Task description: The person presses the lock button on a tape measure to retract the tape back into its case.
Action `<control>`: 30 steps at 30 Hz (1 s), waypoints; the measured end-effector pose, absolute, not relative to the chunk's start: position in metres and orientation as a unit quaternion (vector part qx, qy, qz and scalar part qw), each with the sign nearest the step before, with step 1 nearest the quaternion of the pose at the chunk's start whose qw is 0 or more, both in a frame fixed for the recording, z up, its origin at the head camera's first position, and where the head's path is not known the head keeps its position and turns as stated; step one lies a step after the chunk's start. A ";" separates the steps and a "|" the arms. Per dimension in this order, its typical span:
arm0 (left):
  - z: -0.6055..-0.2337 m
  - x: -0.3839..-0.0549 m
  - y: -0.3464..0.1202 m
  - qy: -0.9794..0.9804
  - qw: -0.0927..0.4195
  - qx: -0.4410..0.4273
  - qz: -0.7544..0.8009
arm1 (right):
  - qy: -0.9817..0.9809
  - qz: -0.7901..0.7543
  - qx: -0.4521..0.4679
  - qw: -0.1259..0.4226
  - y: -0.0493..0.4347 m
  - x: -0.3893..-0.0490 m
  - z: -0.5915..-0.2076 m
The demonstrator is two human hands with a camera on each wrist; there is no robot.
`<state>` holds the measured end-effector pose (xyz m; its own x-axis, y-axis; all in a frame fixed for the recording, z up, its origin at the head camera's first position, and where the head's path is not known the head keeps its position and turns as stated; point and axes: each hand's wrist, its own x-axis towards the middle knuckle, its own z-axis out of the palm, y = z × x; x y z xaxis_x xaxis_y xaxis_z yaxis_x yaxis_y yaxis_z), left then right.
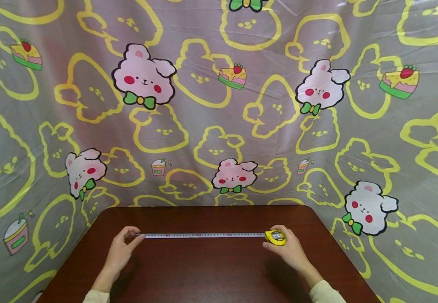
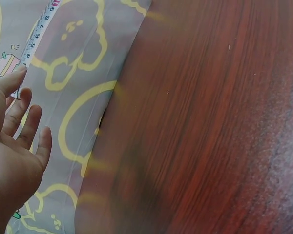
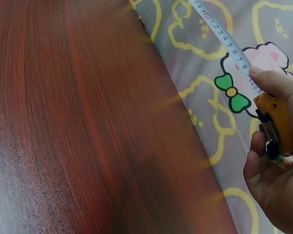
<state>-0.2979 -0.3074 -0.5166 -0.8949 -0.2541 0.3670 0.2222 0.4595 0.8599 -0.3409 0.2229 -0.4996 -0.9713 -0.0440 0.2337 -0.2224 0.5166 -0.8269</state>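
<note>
A yellow tape measure [image 1: 276, 237] sits in my right hand [image 1: 291, 250], which grips its case. Its white blade [image 1: 203, 236] is drawn out leftward in a straight line above the table. At the far end my left hand [image 1: 119, 251] pinches the blade's tip between thumb and forefinger. In the left wrist view the blade [image 2: 36, 36] leaves the pinch, and the other fingers [image 2: 31, 122] are spread loosely below it. The right wrist view has my thumb [image 3: 271, 80] along the blade near the case [image 3: 276, 117], with fingers curled beneath.
Below both hands lies a dark red-brown wooden table [image 1: 203, 273] with rounded far corners. Grey curtains [image 1: 203, 105] printed with yellow outlines and white rabbits hang behind it and on both sides, close to its edges.
</note>
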 end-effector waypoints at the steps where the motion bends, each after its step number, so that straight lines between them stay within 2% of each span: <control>1: -0.517 -0.299 -0.307 -0.823 0.229 0.010 -0.520 | -0.866 0.485 0.078 0.093 0.222 -0.341 -0.500; 15: -0.517 -0.300 -0.299 -0.820 0.236 -0.001 -0.521 | -0.872 0.472 0.080 0.103 0.213 -0.342 -0.502; 30: -0.517 -0.300 -0.291 -0.830 0.214 0.000 -0.515 | -0.860 0.489 0.089 0.112 0.199 -0.338 -0.508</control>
